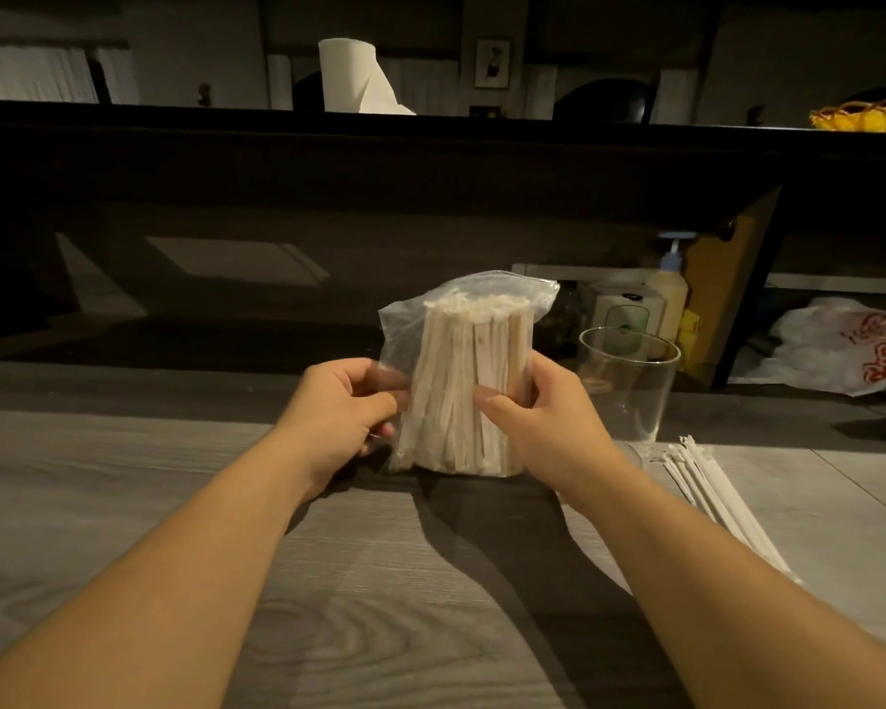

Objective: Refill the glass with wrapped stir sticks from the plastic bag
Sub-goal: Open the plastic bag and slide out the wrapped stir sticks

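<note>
I see the left hand (341, 409) pinching the plastic bag (461, 319), right hand (538, 422) grasping the stir sticks (461, 381) through it; glass (630, 381) contents unclear, tabletop (124, 478) dim.

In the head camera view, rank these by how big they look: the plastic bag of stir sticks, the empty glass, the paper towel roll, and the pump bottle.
1. plastic bag, held upright by both hands
2. glass
3. paper towel roll, though it stands much farther back, so it only looks smaller
4. pump bottle, partly hidden and also farther back

Both hands — left hand (338, 406), right hand (535, 417) — grip the upright plastic bag (461, 381).
</note>
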`<state>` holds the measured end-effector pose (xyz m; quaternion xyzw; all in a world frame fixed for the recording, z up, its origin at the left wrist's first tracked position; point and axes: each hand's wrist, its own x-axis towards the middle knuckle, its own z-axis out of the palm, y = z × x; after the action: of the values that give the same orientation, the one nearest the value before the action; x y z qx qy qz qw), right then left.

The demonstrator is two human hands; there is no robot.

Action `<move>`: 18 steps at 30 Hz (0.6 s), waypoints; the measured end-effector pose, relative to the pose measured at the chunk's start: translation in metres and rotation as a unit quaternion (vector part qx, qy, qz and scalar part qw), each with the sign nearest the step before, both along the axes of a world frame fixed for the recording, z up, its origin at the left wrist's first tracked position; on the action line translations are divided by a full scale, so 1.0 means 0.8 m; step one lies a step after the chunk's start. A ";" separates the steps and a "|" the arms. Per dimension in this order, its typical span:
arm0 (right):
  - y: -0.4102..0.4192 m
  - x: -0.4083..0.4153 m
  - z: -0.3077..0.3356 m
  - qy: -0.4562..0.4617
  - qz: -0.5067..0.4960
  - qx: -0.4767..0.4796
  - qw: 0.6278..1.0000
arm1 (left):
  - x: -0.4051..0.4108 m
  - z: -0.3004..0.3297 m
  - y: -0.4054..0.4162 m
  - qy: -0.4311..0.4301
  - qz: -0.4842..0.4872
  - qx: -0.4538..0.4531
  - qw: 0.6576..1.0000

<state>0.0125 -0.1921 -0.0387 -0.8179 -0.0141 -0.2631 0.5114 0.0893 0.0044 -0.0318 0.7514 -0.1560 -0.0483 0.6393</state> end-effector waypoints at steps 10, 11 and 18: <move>-0.003 -0.006 0.016 0.081 0.075 0.387 0.915 | 0.009 0.007 0.018 0.233 0.003 -0.216 0.948; -0.002 -0.004 0.015 0.118 0.052 0.378 0.917 | 0.009 0.007 0.018 0.227 0.028 -0.155 0.961; 0.018 0.002 0.006 0.239 -0.066 -0.088 0.965 | 0.004 0.001 0.008 0.047 0.118 0.208 0.970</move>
<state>0.0138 -0.1780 -0.0339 -0.8978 0.1395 -0.0914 0.4076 0.0923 0.0112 -0.0310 0.8778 -0.0227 -0.0392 0.4769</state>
